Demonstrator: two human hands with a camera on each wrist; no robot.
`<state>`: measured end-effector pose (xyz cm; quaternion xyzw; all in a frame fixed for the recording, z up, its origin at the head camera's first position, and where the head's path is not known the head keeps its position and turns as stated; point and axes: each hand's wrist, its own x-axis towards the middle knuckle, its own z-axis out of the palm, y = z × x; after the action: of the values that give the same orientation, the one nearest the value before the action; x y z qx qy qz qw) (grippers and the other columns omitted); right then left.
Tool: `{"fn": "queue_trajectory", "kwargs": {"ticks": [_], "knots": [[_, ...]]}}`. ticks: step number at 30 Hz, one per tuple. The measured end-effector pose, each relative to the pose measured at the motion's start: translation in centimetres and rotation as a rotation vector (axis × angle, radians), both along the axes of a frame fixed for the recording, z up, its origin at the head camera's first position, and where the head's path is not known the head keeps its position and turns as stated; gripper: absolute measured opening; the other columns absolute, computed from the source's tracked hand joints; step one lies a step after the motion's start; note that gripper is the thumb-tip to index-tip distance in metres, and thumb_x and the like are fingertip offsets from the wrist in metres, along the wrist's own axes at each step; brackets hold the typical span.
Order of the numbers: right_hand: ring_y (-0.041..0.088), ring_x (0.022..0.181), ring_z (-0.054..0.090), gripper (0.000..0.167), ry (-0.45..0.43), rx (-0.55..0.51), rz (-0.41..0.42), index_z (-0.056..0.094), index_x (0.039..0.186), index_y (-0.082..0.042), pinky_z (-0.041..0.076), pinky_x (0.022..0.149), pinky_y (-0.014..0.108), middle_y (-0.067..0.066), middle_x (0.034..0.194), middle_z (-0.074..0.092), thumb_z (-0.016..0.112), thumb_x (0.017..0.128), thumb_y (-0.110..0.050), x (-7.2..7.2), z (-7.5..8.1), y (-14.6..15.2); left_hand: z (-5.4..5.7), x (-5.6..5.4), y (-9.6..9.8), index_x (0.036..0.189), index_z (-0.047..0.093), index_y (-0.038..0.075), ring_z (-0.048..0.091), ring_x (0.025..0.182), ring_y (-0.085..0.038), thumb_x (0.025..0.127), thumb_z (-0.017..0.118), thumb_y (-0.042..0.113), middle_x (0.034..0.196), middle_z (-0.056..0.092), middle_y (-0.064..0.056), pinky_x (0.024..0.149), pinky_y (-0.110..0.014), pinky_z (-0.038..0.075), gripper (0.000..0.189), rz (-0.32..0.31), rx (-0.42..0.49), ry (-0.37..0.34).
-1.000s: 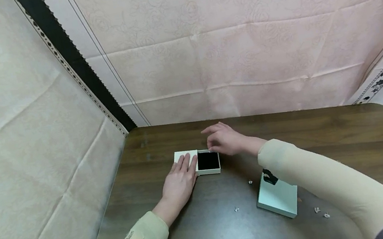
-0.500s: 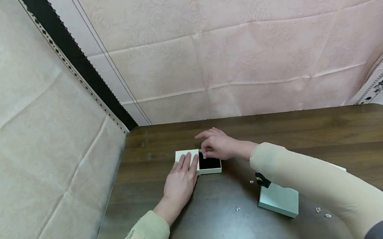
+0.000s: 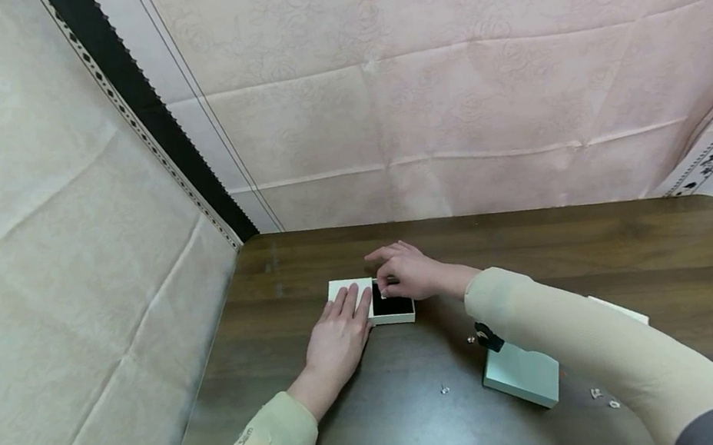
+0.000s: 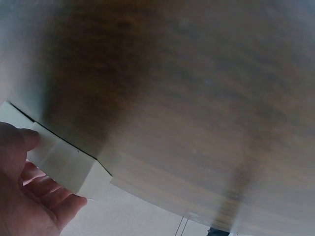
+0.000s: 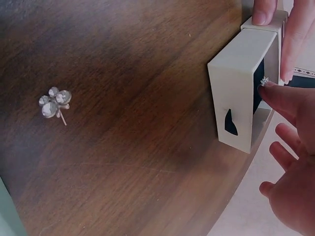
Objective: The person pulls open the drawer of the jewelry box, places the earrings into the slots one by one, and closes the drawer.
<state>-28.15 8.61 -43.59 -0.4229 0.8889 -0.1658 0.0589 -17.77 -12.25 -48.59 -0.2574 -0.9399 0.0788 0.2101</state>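
Observation:
A small white drawer-style jewelry box has its sleeve (image 3: pixel 341 285) at the left and its drawer (image 5: pixel 236 83) pulled out to the right. A black insert (image 3: pixel 399 304) lines the drawer. My left hand (image 3: pixel 336 338) holds the sleeve, with long fingers across its top and the thumb (image 5: pixel 263 14) against its near side. Over the drawer's opening, my right hand (image 3: pixel 410 273) pinches a tiny sparkling stud earring (image 5: pixel 264 81) between thumb and index finger, right at the black insert. Its other fingers are loosely bent and touch nothing.
Loose earrings lie on the wooden table, one with several clear round stones (image 5: pixel 54 101), another stud (image 3: pixel 444 389) nearer, and two (image 3: pixel 604 398) at the right. A mint-green box (image 3: pixel 523 375) with a black bow (image 3: pixel 489 337) sits under my right forearm. A white flat thing (image 3: pixel 620 307) shows behind it.
My right hand has come left and down from the drawer's far right edge to over the black insert, bringing the stud earring there. The left hand has stayed on the sleeve.

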Motion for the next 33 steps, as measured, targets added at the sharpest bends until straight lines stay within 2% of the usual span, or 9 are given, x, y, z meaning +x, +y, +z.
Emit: {"fn": "queue_trajectory", "kwargs": {"ticks": [13,24,33], "knots": [[0.046,0.146,0.045,0.017,-0.074,-0.005,-0.009,0.075,0.084,-0.015,0.02,0.124,0.074,0.022,0.159,0.05,0.075,0.101,-0.013,-0.15,0.1,0.02,0.05,0.06,-0.05,0.15,0.063,0.012,0.064,0.136,-0.029,0.104,0.072,0.035,0.149,0.064,-0.016,0.105,-0.042,0.058,0.052,0.003,0.0,-0.008],[0.047,0.146,0.046,0.017,-0.102,-0.026,-0.022,0.076,0.086,-0.012,0.02,0.126,0.07,0.023,0.159,0.05,0.071,0.102,-0.01,-0.39,-0.07,0.11,0.09,0.05,-0.04,0.151,0.062,0.012,0.063,0.136,-0.03,0.104,0.071,0.034,0.149,0.064,-0.016,0.105,-0.042,0.057,0.052,0.007,-0.007,-0.018],[0.047,0.148,0.042,0.018,-0.053,-0.006,0.008,0.075,0.083,-0.016,0.02,0.123,0.076,0.023,0.164,0.045,0.073,0.101,-0.012,-0.15,0.05,-0.02,-0.01,-0.01,-0.07,0.151,0.062,0.011,0.064,0.136,-0.03,0.104,0.072,0.034,0.149,0.064,-0.016,0.105,-0.043,0.058,0.053,-0.002,0.007,-0.014]]}}
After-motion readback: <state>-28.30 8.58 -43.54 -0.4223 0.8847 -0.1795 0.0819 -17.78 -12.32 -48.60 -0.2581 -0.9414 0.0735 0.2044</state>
